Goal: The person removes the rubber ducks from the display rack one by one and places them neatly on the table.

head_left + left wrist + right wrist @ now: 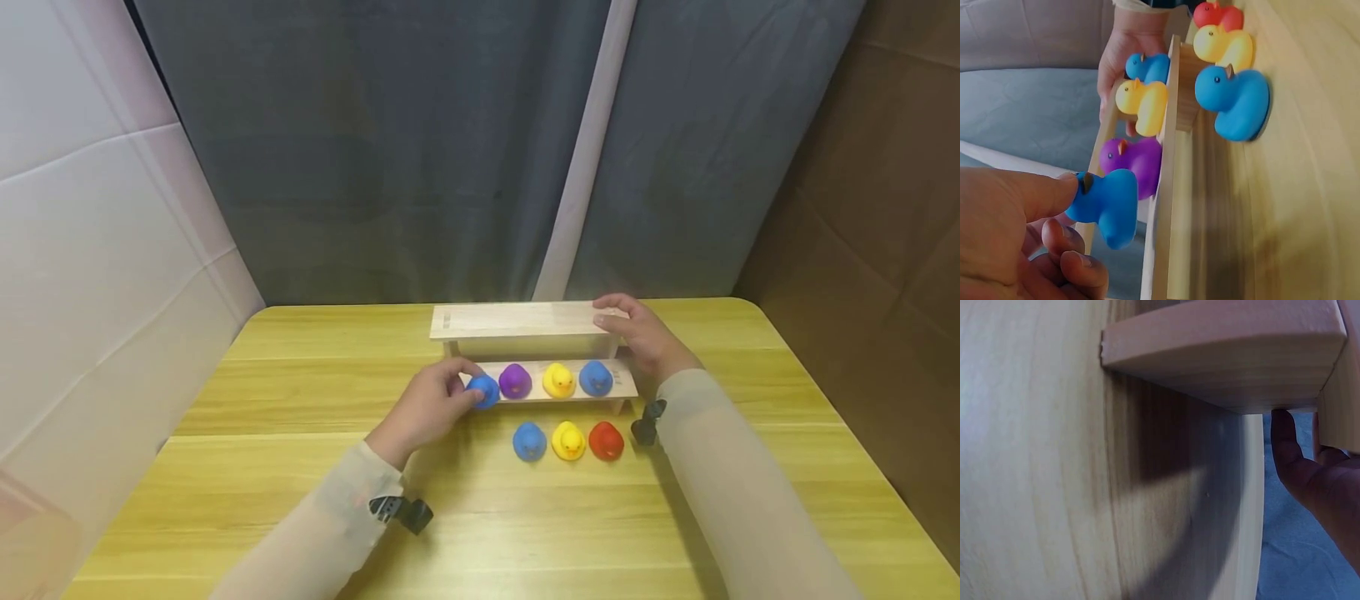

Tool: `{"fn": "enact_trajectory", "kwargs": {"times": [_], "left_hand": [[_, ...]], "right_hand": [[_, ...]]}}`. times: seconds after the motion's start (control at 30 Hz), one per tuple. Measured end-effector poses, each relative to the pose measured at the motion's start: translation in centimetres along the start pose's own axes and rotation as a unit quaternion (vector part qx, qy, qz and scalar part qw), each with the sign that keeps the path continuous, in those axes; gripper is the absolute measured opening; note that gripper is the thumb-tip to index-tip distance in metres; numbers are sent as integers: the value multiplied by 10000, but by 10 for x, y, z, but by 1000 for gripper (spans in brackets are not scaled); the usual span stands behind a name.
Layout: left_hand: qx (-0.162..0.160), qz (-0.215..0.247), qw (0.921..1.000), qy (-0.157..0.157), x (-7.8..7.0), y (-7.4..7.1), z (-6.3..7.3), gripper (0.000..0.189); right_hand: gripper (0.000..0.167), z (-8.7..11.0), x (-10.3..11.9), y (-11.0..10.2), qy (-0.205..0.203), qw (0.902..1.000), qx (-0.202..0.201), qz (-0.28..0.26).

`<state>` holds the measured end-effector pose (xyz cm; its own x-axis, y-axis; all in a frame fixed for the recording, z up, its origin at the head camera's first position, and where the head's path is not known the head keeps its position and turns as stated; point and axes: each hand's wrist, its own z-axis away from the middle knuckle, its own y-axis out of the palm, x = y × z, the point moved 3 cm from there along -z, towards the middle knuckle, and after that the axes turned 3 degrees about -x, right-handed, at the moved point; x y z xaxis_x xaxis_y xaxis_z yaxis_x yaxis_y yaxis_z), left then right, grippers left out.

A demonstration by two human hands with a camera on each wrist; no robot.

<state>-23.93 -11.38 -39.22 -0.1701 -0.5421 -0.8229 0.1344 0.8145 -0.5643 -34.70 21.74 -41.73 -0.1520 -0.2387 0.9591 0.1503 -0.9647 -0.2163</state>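
Note:
My left hand pinches a blue rubber duck between thumb and fingers, at the left end of the lower step of a wooden stand. A purple duck, a yellow duck and another blue duck sit in a row on that step, the purple one right beside the held duck. My right hand holds the right end of the stand's upper step, its fingers at the board's end. In the right wrist view, part of this hand is hidden behind the wood.
In front of the stand, a blue duck, a yellow duck and a red duck stand in a row on the wooden table. Behind the table hangs a dark curtain.

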Motion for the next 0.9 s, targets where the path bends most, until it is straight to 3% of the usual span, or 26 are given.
{"fn": "enact_trajectory", "kwargs": {"times": [0.33,0.9], "left_hand": [[339,79,9994,66,-4,9,12,15],[627,16,9980,85,12,27,23,15]], "right_hand": [[42,2,0,-3,-104,9999,32,-85],[41,1,1,0,-83,9999,28,-145]]}}
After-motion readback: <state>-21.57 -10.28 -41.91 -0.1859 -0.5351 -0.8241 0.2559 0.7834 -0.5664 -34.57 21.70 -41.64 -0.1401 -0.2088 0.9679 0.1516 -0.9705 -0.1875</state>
